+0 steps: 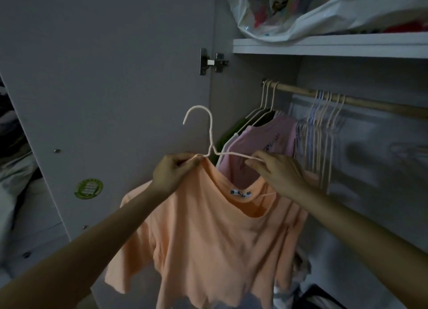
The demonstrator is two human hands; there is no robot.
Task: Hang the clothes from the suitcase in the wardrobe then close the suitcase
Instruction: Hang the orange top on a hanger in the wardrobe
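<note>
An orange T-shirt hangs in front of me, partly threaded on a pale wire hanger whose hook points up and left. My left hand pinches the shirt's shoulder together with the hanger's left arm. My right hand grips the hanger's right arm above the open collar. Behind them the wooden rail of the wardrobe carries a pink shirt, a green garment and several empty hangers. The suitcase is out of view.
The open wardrobe door stands at my left with a green sticker. A shelf above the rail holds a white plastic bag. Crumpled fabric lies at the far left.
</note>
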